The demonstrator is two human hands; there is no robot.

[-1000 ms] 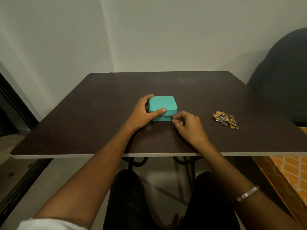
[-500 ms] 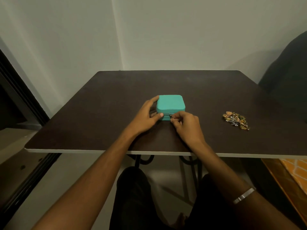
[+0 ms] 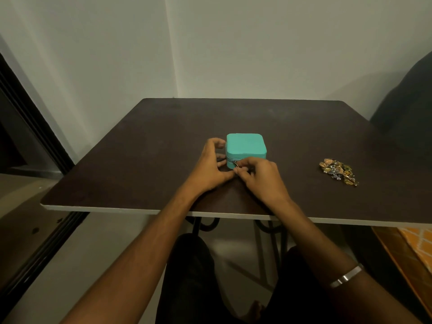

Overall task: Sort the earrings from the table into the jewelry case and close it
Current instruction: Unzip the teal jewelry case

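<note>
Both hands meet at the teal case (image 3: pixel 246 146), mid-tabletop: the left hand (image 3: pixel 209 169) cups its left side, fingers curled, and the right hand (image 3: pixel 261 177) pinches the zipper pull (image 3: pixel 235 163). Earrings (image 3: pixel 337 171) lie heaped well right. The dark tabletop (image 3: pixel 140 160) stands by pale walls (image 3: pixel 257 47).

No legible text, label, brand, number or sign on any surface in view. The teal jewelry case (image 3: pixel 246 144) shows a plain lid and plain near side; the dark table (image 3: pixel 140 148) top and the pale walls carry no markings
</note>
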